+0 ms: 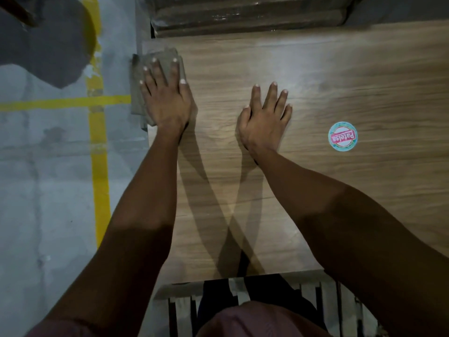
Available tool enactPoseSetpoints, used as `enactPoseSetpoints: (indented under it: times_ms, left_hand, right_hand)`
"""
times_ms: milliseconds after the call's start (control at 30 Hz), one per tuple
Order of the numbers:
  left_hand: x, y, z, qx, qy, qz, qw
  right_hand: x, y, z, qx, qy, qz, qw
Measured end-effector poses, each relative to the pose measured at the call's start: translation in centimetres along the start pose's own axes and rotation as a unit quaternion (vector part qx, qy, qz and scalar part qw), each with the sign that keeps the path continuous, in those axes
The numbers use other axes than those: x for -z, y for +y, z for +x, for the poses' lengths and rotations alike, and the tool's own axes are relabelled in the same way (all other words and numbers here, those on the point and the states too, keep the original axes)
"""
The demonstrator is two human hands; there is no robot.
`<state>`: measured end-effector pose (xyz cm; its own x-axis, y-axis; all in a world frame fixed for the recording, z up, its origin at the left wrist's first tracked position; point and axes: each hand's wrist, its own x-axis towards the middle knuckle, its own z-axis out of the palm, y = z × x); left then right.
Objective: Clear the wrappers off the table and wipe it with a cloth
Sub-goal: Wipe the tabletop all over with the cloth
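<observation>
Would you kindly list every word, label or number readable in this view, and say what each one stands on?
"Patelsa": pink lettering, upside down to the camera, on a round sticker stuck to the wooden table, right of the right hand.
A ring of print around the sticker's rim is too small to read.
Nothing else carries text.

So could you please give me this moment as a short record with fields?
surface: wooden table
cloth: grey, folded, at the table's left edge
left hand: flat on the cloth, fingers spread
right hand: flat on the bare table, holding nothing
sticker: round, right of the right hand
wrappers: none visible on the table
floor: grey with yellow lines, left of the table
</observation>
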<state>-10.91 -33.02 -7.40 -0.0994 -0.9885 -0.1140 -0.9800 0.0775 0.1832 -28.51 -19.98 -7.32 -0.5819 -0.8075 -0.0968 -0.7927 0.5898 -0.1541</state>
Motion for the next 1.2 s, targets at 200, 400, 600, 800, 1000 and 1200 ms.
enactPoseSetpoints:
  times_ms: [200, 400, 600, 800, 1000, 1200]
  left_hand:
    - [-1.5, 3.4, -5.9, -0.105, 0.015, -0.013, 0.994]
    - [-0.4, 1.4, -1.9, 0.019, 0.009, 0.000, 1.000]
    - [-1.4, 1.6, -7.5, -0.018, 0.038, -0.011, 0.999]
    - [-1.7, 2.6, -8.9, -0.020, 0.022, -0.018, 0.999]
    - [-1.5, -0.7, -6.9, 0.048, 0.048, -0.010, 0.998]
    - [-2.0, 2.0, -11.6, -0.068, 0.036, -0.015, 0.997]
  right_hand:
    - [-0.1, 0.0, 0.0, -0.001, 0.014, 0.008, 1.000]
    - [-0.4, 0.1, 0.1, 0.002, 0.023, -0.001, 1.000]
    - [-0.2, 0.0, 0.1, -0.001, 0.018, 0.002, 1.000]
    - [-0.1, -0.2, 0.0, -0.004, 0.011, 0.003, 1.000]
    - [-0.2, -0.1, 0.1, -0.003, 0.011, -0.001, 1.000]
    - [-0.3, 0.0, 0.0, -0.003, 0.021, 0.007, 1.000]
